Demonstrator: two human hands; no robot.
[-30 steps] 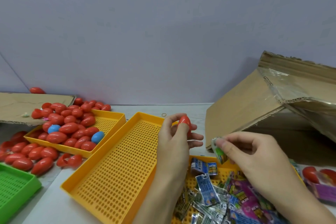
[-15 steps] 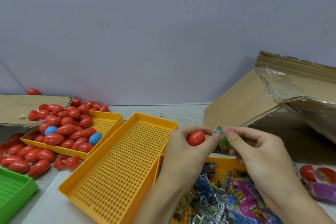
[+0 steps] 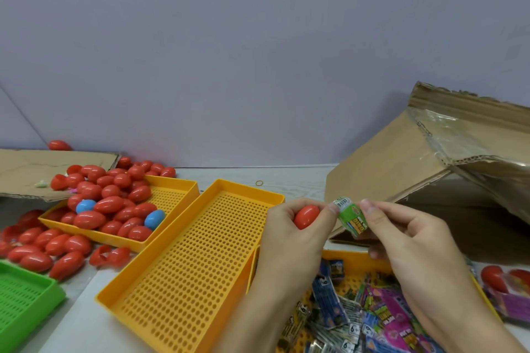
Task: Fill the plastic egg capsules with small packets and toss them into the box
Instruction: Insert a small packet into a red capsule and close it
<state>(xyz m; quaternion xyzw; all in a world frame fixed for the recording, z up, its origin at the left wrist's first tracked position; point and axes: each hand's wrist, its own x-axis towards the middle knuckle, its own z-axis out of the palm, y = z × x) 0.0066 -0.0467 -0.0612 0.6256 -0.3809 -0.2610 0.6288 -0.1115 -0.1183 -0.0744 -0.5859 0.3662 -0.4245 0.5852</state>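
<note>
The green foil packet [image 3: 350,218], now rolled into a compact wad, has closed from apart to touching the smooth red egg capsule [image 3: 306,217]; insertion appears imminent. Left hand [image 3: 289,235] grips the capsule, right hand [image 3: 401,238] pinches the packet. Perforated yellow tray [image 3: 183,261] lies at eight o'clock, corrugated cardboard box [image 3: 401,163] at two.

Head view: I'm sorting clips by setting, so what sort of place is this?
Probably a small hand-packing workbench: yellow tray heaped with red egg capsules, a pile of small packets, and an open cardboard box against a plain wall.
</note>
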